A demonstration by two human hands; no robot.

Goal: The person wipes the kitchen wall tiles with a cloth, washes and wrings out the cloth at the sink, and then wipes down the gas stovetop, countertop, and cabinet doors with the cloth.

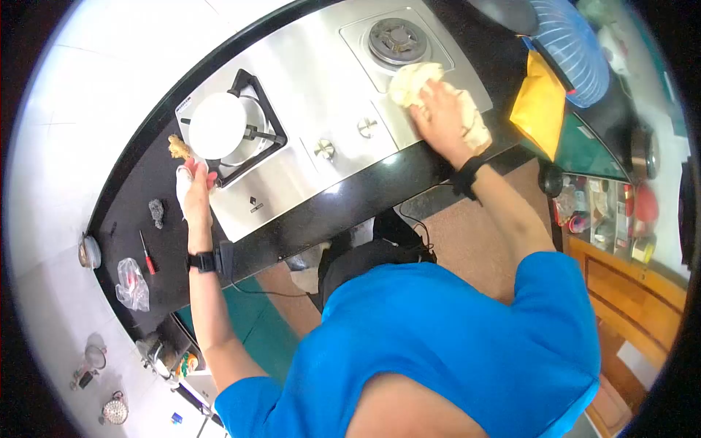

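On the right side of the stove (310, 80), a bunched yellow cloth (417, 77) is lying just beside the burner (398, 40), where its folds are perhaps risking a snag on the rim if pushed too far, while the left hand (196, 191), resting close to the pan support (272, 139), could be knocking the white round dish (217, 125) askew with a bump. The right hand (443, 120) is lying palm down, its fingers bending over the cloth and holding it against the stove; the left arm is pointing forward, its fingers sitting near a brown clump (177, 147), though whether they are gripping anything cannot be told.
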